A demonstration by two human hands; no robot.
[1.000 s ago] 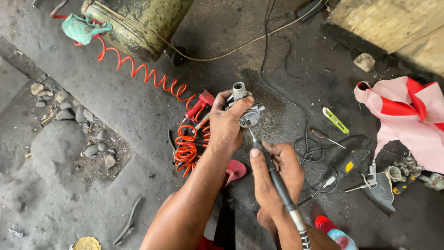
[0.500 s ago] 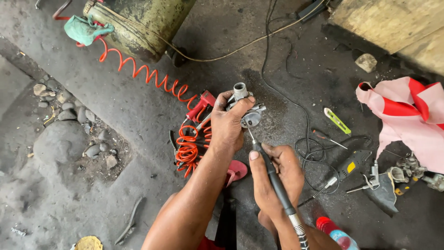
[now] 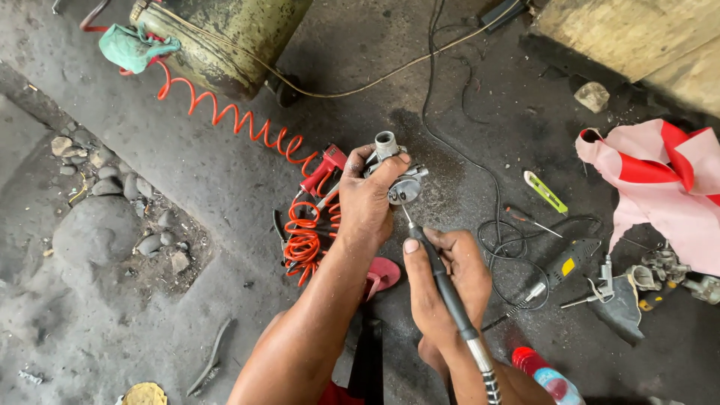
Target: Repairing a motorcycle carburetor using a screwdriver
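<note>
My left hand [image 3: 370, 199] grips a small grey metal engine part [image 3: 397, 172] with a round tube on top, held above the dark concrete floor. My right hand [image 3: 442, 281] holds a slim black rotary tool handpiece [image 3: 448, 289] like a pen, its flexible metal shaft [image 3: 487, 375] running back toward me. The thin bit points up into the underside of the metal part. Both hands are close together at the middle of the view.
A red coiled air hose [image 3: 240, 124] with a red blow gun [image 3: 321, 169] lies left of my hands, leading to a green tank [image 3: 225, 37]. At the right lie a rotary tool motor [image 3: 570, 262], black cables [image 3: 450, 135], a green utility knife [image 3: 545, 191], a pink-red cloth [image 3: 660, 187] and metal parts [image 3: 660, 266].
Hands and tool stay almost where they were; the bit remains at the metal part. The view has shifted only slightly.
</note>
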